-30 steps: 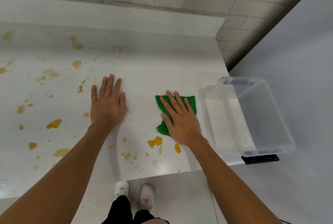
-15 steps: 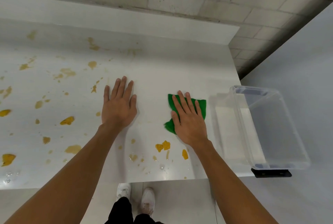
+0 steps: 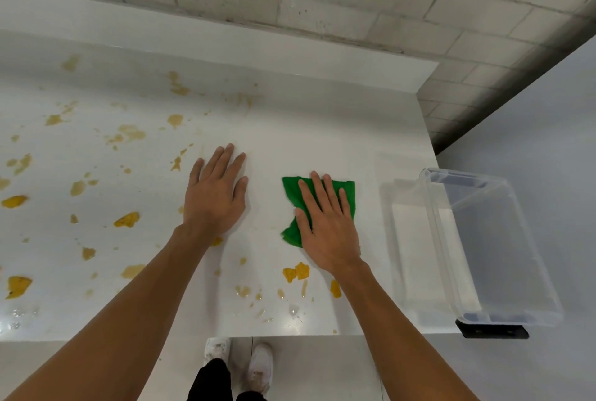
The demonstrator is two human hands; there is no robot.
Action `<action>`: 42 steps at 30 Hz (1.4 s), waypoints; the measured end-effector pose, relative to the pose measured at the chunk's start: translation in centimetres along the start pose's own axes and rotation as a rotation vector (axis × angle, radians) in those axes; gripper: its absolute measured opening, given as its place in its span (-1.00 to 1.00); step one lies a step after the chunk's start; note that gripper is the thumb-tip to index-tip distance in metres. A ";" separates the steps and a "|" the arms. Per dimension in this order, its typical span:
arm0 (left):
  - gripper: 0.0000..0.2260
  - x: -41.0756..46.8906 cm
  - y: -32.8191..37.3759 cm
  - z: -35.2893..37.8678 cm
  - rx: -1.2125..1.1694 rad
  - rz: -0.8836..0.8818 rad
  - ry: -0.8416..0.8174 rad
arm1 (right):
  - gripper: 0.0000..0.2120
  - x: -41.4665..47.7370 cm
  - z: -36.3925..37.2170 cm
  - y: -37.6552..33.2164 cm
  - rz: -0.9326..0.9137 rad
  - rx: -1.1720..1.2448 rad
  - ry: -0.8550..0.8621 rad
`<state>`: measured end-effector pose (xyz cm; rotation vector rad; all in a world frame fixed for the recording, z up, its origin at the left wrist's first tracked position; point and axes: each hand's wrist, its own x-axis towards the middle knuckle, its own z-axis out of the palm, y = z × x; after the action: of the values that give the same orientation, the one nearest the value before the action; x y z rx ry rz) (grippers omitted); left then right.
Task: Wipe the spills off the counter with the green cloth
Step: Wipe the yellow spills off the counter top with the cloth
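Note:
A green cloth (image 3: 292,194) lies flat on the white counter (image 3: 322,129), right of centre. My right hand (image 3: 325,223) presses on it with straight fingers and covers most of it. My left hand (image 3: 216,197) rests flat on the bare counter to the left of the cloth, fingers straight. Yellow-orange spills (image 3: 295,272) lie just in front of the cloth near the counter's front edge. Several more spills (image 3: 127,219) are scattered over the counter's left half and toward the back.
A clear plastic bin (image 3: 490,249) sits at the counter's right end, partly overhanging it. A raised white ledge (image 3: 225,42) and a block wall run along the back. The counter's front edge is close to me, my shoes visible below it.
Both hands and the cloth keep the same places on the counter. Only my head has shifted, so the scene sits lower and more to the right.

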<state>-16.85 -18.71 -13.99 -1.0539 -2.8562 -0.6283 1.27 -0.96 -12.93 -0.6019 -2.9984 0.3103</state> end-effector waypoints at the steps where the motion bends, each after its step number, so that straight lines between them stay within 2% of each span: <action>1: -0.49 0.0 -0.2 -0.1 0.009 0.011 0.009 | -0.43 0.5 0.0 -0.2 0.003 -0.015 -0.012; 4: -0.50 -0.1 -0.5 -0.3 0.011 0.023 0.012 | -0.43 2.1 0.1 -1.3 -0.043 -0.022 -0.051; 10: -0.51 -0.1 -0.5 -0.4 -0.026 0.014 0.030 | -0.46 1.9 0.1 -1.9 -0.319 -0.024 -0.070; 12: -0.51 -0.1 -0.5 -0.4 -0.030 0.013 0.036 | -0.46 1.0 -0.1 -0.6 -0.280 -0.023 -0.053; 16: -0.51 -0.2 -0.4 -0.4 -0.036 0.004 0.041 | -0.41 1.8 0.0 -0.4 0.007 -0.061 -0.024; 18: -0.52 -0.1 -0.3 -0.4 -0.037 0.003 0.043 | -0.40 3.1 0.3 -2.1 0.073 -0.061 -0.029; 22: -0.53 -0.2 -0.5 -0.5 -0.043 0.008 0.054 | -0.42 2.9 0.8 -5.7 -0.043 -0.023 -0.067; 26: -0.53 -0.3 -0.5 -0.5 -0.056 0.016 0.081 | -0.45 0.0 0.5 -3.7 -0.242 -0.028 -0.074; 28: -0.54 -0.3 -0.4 -0.6 -0.060 0.016 0.080 | -0.46 -0.2 -0.1 -0.9 -0.198 -0.031 -0.065; 30: -0.53 -0.3 -0.4 -0.6 -0.054 0.011 0.074 | -0.44 0.9 -0.5 0.9 -0.044 -0.035 -0.055; 32: -0.53 -0.3 -0.3 -0.5 -0.041 0.010 0.065 | -0.41 2.3 -0.5 0.4 0.096 -0.051 -0.056; 34: -0.51 -0.3 -0.2 -0.5 -0.027 0.005 0.045 | -0.39 3.0 -0.3 -1.3 0.150 -0.047 -0.059; 39: -0.49 -0.1 0.1 -0.5 -0.007 -0.017 0.013 | -0.41 -0.3 -0.4 -1.9 -0.037 0.013 -0.079; 42: -0.45 -0.5 0.9 -0.4 0.018 -0.049 -0.018 | -0.45 -2.5 -0.6 1.0 -0.049 -0.003 -0.028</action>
<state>-15.98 -18.54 -13.37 -0.9957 -2.9052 -0.5986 3.98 -0.92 -12.65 -0.5283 -3.0357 0.3141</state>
